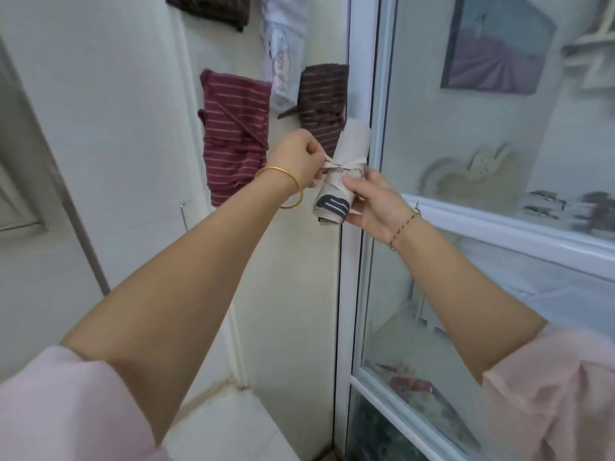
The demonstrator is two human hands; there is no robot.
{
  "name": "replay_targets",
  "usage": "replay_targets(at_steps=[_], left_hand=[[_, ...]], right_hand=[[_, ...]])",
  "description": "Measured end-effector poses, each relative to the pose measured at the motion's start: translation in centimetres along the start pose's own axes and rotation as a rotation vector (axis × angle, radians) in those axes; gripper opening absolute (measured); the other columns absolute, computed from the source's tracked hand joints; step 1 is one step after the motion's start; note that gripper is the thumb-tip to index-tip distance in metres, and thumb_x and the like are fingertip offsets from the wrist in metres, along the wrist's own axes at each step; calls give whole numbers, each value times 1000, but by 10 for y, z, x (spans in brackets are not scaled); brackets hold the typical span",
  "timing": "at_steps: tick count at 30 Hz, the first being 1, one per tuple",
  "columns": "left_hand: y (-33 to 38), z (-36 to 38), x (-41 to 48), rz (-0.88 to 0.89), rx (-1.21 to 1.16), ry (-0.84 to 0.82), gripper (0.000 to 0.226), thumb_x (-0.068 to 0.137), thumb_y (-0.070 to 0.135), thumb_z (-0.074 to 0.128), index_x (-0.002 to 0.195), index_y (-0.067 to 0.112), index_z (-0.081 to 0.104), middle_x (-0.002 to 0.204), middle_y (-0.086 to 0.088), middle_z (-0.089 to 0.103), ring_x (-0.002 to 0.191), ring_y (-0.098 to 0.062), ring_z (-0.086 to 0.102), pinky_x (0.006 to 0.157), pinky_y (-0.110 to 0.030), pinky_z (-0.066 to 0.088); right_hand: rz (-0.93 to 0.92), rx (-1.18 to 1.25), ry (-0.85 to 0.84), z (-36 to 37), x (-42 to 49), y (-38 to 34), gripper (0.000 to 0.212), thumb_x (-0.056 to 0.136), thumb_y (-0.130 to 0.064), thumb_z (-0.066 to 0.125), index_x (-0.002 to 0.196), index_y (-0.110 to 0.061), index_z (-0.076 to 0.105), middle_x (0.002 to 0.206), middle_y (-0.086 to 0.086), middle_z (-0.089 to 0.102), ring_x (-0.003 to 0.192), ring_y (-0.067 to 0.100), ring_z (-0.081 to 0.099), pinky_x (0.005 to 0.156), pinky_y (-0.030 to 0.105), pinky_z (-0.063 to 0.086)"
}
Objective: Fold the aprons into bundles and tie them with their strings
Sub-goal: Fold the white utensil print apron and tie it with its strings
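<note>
A beige apron rolled into a bundle [346, 151] is held up in front of the wall, with dark stripes showing at its lower end. A thin beige string [339, 166] is wrapped around its middle and knotted. My left hand [299, 154] pinches the string's end and pulls it to the left. My right hand [369, 201] grips the bundle from the right, thumb on the knot. A red striped apron bundle [234, 138] and a brown striped apron bundle [321, 101] hang on the wall behind.
A white-framed glass cabinet [362, 261] stands at the right, holding a picture [496, 41] and small ornaments. Another dark striped cloth [213, 10] and a pale cloth [284, 51] hang higher on the wall. A white ledge [229, 424] lies below.
</note>
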State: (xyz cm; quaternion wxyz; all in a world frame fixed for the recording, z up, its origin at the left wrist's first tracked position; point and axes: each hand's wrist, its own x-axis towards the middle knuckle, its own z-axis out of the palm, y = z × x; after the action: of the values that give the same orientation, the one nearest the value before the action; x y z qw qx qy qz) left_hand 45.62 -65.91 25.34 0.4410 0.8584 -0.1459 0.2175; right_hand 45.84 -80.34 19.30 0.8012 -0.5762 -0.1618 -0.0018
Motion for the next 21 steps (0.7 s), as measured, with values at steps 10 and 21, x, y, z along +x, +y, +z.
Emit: replay_targets(at_steps=[10,21], left_hand=[[82,-65,85,199,78,130,19,90,-3,49,79,13,49,69,-7,59,54,-14,57,50,-21,54],[176,-101,176,497,715,405,21,87,-2,47,102,11,50,102,-10,58,86,-26,52,69,-34,42]], right_hand=[[-139,177,-96,33,70,-109,12,96,-8,45,96,-6,57,84,8,63,69,18,65,68,38,57],[-776,-500,415,60,136,-208,40,90,-15,46,127,-23,34,81,3,54,66,18,52,63,36,46]])
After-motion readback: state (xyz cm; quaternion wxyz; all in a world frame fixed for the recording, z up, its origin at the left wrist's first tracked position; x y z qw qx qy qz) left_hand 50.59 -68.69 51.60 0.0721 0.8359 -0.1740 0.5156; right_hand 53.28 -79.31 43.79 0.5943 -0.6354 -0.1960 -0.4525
